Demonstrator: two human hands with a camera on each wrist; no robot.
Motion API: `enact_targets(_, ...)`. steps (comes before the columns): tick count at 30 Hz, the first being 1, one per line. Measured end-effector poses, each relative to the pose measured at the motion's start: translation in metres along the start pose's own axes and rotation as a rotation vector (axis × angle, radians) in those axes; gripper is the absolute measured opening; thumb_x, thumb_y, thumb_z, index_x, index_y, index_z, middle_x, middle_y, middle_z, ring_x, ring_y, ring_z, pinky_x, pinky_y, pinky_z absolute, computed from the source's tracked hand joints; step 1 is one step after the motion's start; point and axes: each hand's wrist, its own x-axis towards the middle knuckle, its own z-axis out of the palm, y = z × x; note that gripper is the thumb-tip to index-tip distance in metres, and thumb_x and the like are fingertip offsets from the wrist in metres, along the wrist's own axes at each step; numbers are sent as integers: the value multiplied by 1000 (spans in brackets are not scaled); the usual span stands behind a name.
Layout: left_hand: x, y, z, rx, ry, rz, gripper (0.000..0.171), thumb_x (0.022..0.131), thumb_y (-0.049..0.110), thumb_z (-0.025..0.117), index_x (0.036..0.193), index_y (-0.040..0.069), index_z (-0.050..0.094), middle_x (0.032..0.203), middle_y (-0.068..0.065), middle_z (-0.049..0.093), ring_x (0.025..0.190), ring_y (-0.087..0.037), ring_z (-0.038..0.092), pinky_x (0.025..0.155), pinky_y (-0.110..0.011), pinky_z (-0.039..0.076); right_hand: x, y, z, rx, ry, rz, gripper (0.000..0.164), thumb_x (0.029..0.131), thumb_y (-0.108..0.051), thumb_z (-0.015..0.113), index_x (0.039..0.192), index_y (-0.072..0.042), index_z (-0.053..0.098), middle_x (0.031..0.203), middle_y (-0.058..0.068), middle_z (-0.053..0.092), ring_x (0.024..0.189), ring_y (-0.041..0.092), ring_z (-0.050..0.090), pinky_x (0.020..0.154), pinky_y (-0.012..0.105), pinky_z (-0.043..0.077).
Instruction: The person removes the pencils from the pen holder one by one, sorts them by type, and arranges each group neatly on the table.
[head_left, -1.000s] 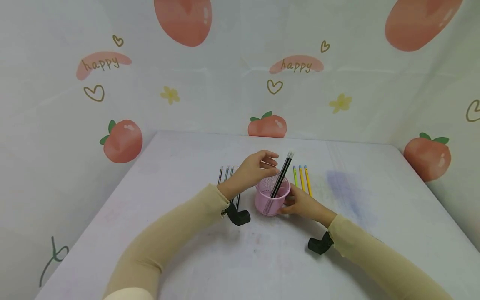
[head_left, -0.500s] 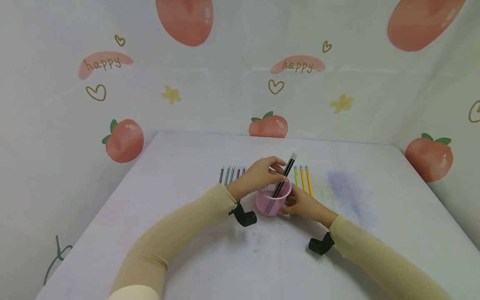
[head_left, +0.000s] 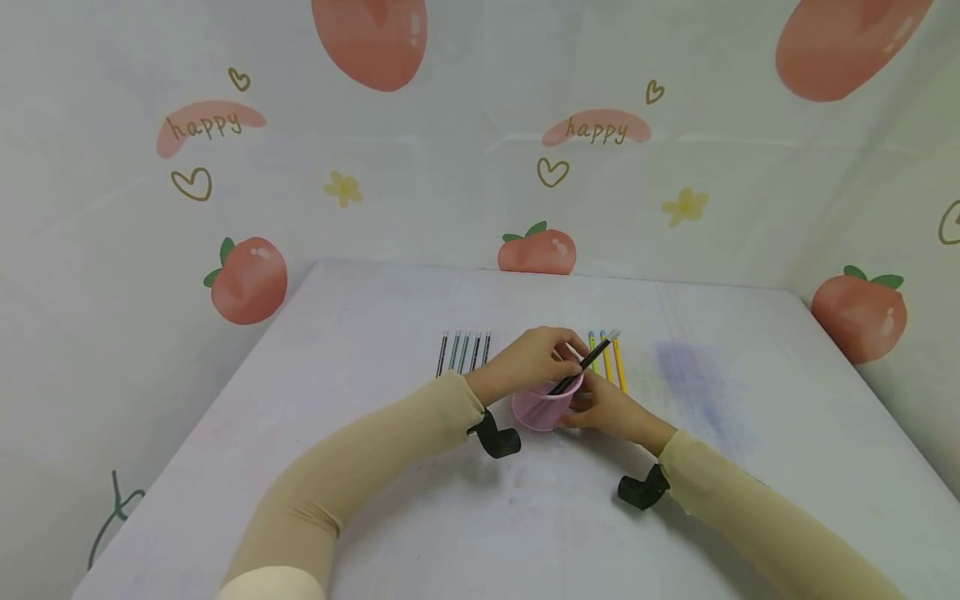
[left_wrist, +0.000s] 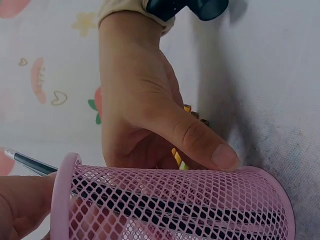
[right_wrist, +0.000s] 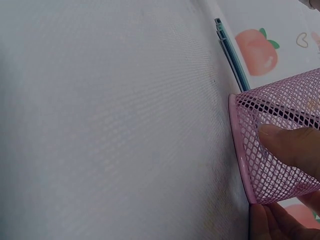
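Note:
A pink mesh pencil cup (head_left: 540,412) stands upright on the table, gripped by my right hand (head_left: 617,410) from its right side. In the right wrist view, the thumb (right_wrist: 292,147) lies against the mesh, with other fingers near the base. Black pencils (head_left: 598,355) lean steeply rightward in the cup, their lower ends showing through the mesh in the left wrist view. My left hand (head_left: 531,360) is over the rim, pinching these pencils between thumb and fingers. Only part of the left hand (left_wrist: 22,202) appears in the left wrist view, beside the rim.
Several dark and teal pencils (head_left: 465,352) lie in a row left of the cup, partly behind the left forearm. To its right lie one green and two yellow pencils (head_left: 618,367). A patterned cloth (head_left: 435,167) hangs behind the white table (head_left: 525,533).
My left hand has moved right and down onto the black pencils, which now tilt much further right. The right hand keeps its hold on the cup, which stays in place.

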Motion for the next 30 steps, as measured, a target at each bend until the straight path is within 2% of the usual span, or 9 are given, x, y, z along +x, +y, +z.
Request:
enact_targets(5,0,1,1,39,-9,21,18,92,10,66,110,10,67,103,-6,70,92,-14,63,73,-17,52,0,0,-1,-6,-1,29,82,84,-9,74,143,13,23,140,33,43,123,45,51,96,45,51)
enact_targets(9,0,-1,1,29,0,24,16,90,10,68,106,10,66,100,-5,68,89,-13,62,71,-17,52,0,-1,-1,-1,1,46,80,84,-9,75,142,13,25,140,32,44,124,45,51,97,46,51)
enact_targets(14,-1,-4,0,2,38,43,14,89,11,70,102,11,65,96,-2,67,84,-11,62,69,-17,52,0,-1,0,1,8,25,79,83,-7,75,142,12,27,140,32,43,124,46,50,98,48,50)
enact_targets(19,-2,-7,-7,-43,116,55,15,89,13,71,103,13,66,95,-1,68,82,-10,63,69,-18,52,0,-1,0,4,13,-2,83,81,-5,76,145,9,24,142,32,41,124,47,50,98,48,50)
enact_targets(24,-3,-6,-21,-152,193,76,19,89,11,70,107,7,66,99,-6,69,83,-14,66,71,-20,57,2,-1,0,19,15,21,92,80,-4,77,149,6,17,143,31,40,124,47,49,97,47,51)
enact_targets(30,-7,1,-41,-274,291,105,20,90,8,68,108,1,63,101,-14,67,89,-22,69,71,-25,59,4,1,1,5,33,58,91,79,-5,78,148,4,21,142,29,42,123,46,52,97,47,51)
